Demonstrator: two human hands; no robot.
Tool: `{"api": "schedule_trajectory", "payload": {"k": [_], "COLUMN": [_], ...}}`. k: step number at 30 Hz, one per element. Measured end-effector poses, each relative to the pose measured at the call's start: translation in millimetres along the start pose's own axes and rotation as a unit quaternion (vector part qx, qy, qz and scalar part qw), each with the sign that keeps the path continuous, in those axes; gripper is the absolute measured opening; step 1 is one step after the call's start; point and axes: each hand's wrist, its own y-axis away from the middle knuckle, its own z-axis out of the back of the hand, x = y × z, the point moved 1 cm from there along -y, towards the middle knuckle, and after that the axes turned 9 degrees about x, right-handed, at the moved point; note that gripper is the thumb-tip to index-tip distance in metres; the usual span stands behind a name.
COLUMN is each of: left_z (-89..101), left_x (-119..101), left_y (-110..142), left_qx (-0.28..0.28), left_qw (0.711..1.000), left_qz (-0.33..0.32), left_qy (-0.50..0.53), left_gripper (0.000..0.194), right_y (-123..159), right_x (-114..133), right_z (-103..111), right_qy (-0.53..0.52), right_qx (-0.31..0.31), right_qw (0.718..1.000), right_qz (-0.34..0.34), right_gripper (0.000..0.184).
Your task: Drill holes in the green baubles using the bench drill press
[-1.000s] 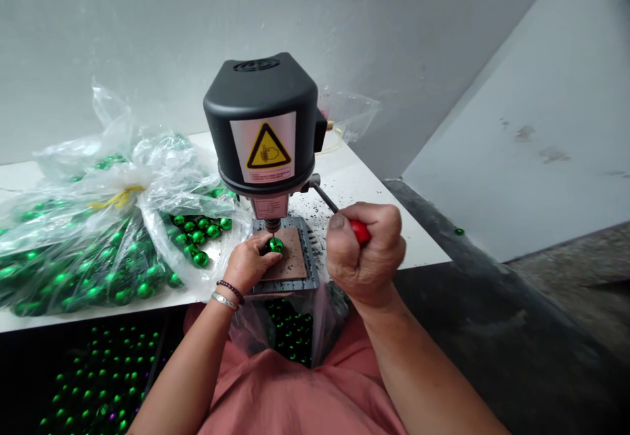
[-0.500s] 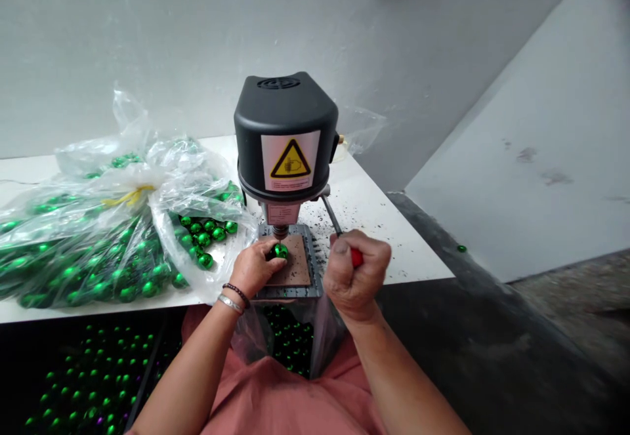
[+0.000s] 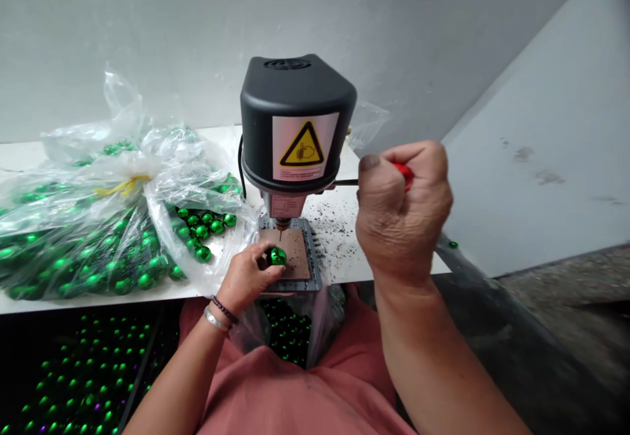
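A shiny green ball (image 3: 277,256) is pinched between the thumb and fingers of my left hand (image 3: 249,272), over the brown board (image 3: 296,251) on the base of a black bench drill press (image 3: 298,120). The thin drill bit (image 3: 281,235) points down just above and behind the ball, apart from it. My right hand (image 3: 403,208) is wrapped round the red knob (image 3: 406,174) of the drill's feed lever (image 3: 347,182), which sticks out roughly level to the right. Dark shavings (image 3: 332,225) lie around the base.
A clear plastic bag (image 3: 147,192) tied with yellow string, full of green balls, covers the table's (image 3: 132,305) left side. Loose green balls (image 3: 203,231) spill from its opening. More balls (image 3: 288,330) sit in a bag below the drill, and others (image 3: 83,376) lie lower left.
My right hand has swung the lever up and the drill bit has risen off the ball. My left hand has drawn the ball slightly toward me, out from under the bit.
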Motion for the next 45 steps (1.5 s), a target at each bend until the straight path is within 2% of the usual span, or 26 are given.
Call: {"api": "schedule_trajectory", "payload": {"k": [3,7,16,19,22,23,24,25,27,28,29,30,32,34,36,40,42,45], "left_z": [10.9,20.6,23.7,21.0,16.8,15.7,14.8,14.1,13.9,14.5,15.4,16.5,18.4,18.8,17.7,12.0,8.1,1.3], "left_x": [-8,-16,-23,-21,-15,-12,-10,-9,-8,-9,-10,-12,-14,-16,-16,-12,-8,2], "left_y": [19,38,54,54,48,46,43,40,34,31,29,27,25,25,26,24,20,8], "left_qx": [0.004,0.026,0.066,0.089,0.072,0.054,0.035,0.018,-0.003,-0.007,-0.005,0.001,0.008,0.011,0.01,0.014,0.001,-0.044], "left_qw": [0.999,0.997,0.992,0.989,0.976,0.959,0.929,0.885,0.771,0.719,0.679,0.654,0.634,0.632,0.643,0.695,0.747,0.858], "left_qz": [-0.035,-0.051,-0.062,-0.033,0.056,0.096,0.137,0.176,0.234,0.25,0.258,0.258,0.247,0.238,0.233,0.205,0.176,0.135], "left_qy": [0.019,0.05,0.084,0.11,0.2,0.263,0.342,0.431,0.592,0.648,0.687,0.711,0.733,0.737,0.729,0.689,0.641,0.494], "left_gripper": [0.037,0.037,0.042,0.049,0.051,0.047,0.043,0.041,0.045,0.047,0.046,0.043,0.029,0.013,0.014,0.013,0.019,0.038], "right_y": [4,6,10,11,11,11,11,11,11,11,11,11,11,11,11,12,11,11], "right_x": [-4,-8,-9,-8,-6,-6,-5,-5,-5,-6,-6,-6,-6,-6,-6,-6,-7,-7], "right_z": [-2,-3,-5,-5,-4,-4,-3,-3,-2,-2,-2,-2,-1,-1,-1,-1,-1,0], "right_qy": [-0.022,-0.029,-0.06,-0.066,-0.07,-0.07,-0.071,-0.071,-0.071,-0.07,-0.071,-0.071,-0.072,-0.075,-0.08,-0.084,-0.077,-0.07], "right_qx": [0.005,0.011,0.017,0.018,0.02,0.022,0.024,0.027,0.032,0.033,0.033,0.033,0.03,0.028,0.024,0.03,0.032,0.028], "right_qw": [1.0,0.999,0.996,0.995,0.995,0.995,0.995,0.994,0.994,0.994,0.994,0.994,0.995,0.995,0.995,0.995,0.996,0.997], "right_qz": [-0.019,-0.044,-0.066,-0.067,-0.068,-0.069,-0.071,-0.074,-0.076,-0.075,-0.074,-0.073,-0.068,-0.063,-0.055,-0.045,-0.043,-0.029], "right_gripper": [0.019,0.022,0.025,0.024,0.024,0.024,0.024,0.024,0.024,0.024,0.023,0.023,0.022,0.021,0.02,0.019,0.018,0.017]}}
